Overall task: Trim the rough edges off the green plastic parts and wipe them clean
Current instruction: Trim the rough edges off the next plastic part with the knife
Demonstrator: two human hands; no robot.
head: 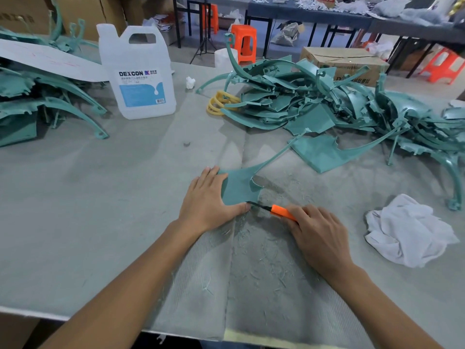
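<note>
Green plastic part (239, 187) mid-trim: left hand (208, 200) flat on it, right hand (317, 230) gripping knife (279, 211); next wants steady edge pull.

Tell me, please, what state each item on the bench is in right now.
green part: flat on the table, pinned by the left hand.
utility knife: blade out, tip at the part's edge, gripped by the right hand.
white cloth: crumpled, lying untouched.
jug: upright.
pile of green parts: heaped, untouched.
</note>
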